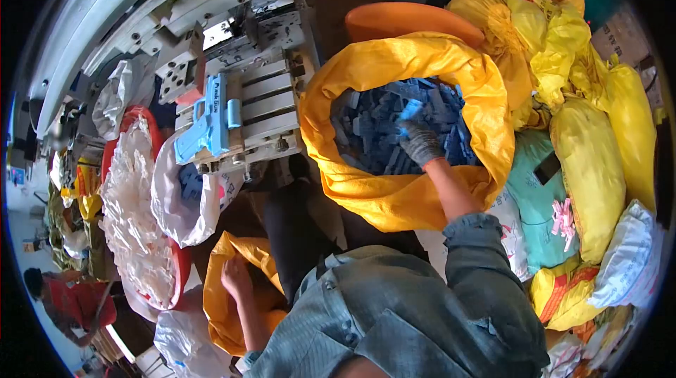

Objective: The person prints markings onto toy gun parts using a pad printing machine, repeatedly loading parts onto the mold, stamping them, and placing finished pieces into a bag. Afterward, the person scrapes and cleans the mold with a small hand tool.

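My right hand point(422, 146), in a grey glove, reaches into a large yellow-orange sack point(394, 205). A light-blue plastic piece point(411, 109) is at its fingertips, above many darker blue plastic pieces point(366, 131) in the sack. Lower left, my left hand point(236, 276) is bare and rests by a second orange sack point(218, 307); its fingers are too small and turned away to make out. A light-blue toy pistol point(204, 128) with lettering along its top lies on the machine's slatted metal bed point(266, 100).
Machine arms point(169, 15) fill the upper left. A red tub point(176, 276) of white plastic pieces point(137, 216) stands left, beside a white sack point(186, 216). Full yellow sacks point(588, 167) crowd the right. An orange basin point(415, 20) sits behind. Another person point(77, 300) is far left.
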`<state>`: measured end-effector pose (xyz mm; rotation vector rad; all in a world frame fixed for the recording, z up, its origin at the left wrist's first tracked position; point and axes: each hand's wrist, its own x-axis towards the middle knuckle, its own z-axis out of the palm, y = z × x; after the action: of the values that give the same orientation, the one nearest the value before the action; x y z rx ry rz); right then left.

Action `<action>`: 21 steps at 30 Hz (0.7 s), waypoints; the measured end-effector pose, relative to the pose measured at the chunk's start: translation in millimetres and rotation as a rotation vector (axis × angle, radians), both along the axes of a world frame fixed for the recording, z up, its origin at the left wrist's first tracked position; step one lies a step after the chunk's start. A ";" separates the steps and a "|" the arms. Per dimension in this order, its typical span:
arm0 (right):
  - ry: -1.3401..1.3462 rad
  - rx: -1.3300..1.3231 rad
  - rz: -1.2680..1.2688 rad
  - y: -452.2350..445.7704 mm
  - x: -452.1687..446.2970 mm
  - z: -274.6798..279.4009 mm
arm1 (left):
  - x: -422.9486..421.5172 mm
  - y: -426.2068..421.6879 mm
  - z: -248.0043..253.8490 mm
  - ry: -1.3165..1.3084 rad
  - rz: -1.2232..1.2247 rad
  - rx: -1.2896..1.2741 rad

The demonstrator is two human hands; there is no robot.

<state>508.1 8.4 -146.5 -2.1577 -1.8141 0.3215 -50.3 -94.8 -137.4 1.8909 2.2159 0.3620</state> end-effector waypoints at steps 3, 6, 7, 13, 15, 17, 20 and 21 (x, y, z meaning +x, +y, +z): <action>0.238 0.315 0.024 -10.6 6.7 52.1 | 62.2 19.9 27.5 -0.314 -0.042 0.130; 1.159 -0.021 -0.187 -26.5 4.1 121.3 | 140.4 45.9 76.1 -0.565 -0.287 0.103; 1.156 -0.018 -0.178 -30.4 -2.6 126.4 | 160.5 51.4 84.5 -0.698 -0.351 0.053; 1.902 -0.301 -0.305 -52.0 -105.6 142.7 | 258.4 63.6 113.8 -1.866 -0.352 -0.279; 1.804 -0.473 0.122 -60.7 -105.3 145.2 | 256.3 64.3 102.9 -1.932 -0.222 -0.246; 1.162 -0.046 0.224 -60.4 -116.3 177.9 | 237.8 67.5 99.8 -1.860 -0.185 -0.315; 0.323 0.441 0.524 -51.0 -125.6 193.5 | 206.6 62.2 99.0 -1.711 -0.176 -0.243; 0.123 0.505 0.723 -49.0 -127.2 194.7 | 196.2 59.8 99.5 -1.670 -0.166 -0.325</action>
<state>381.0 -40.6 48.2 -1.0887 -2.2395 0.1168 145.9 -35.0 -37.8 0.8180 0.8560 0.9666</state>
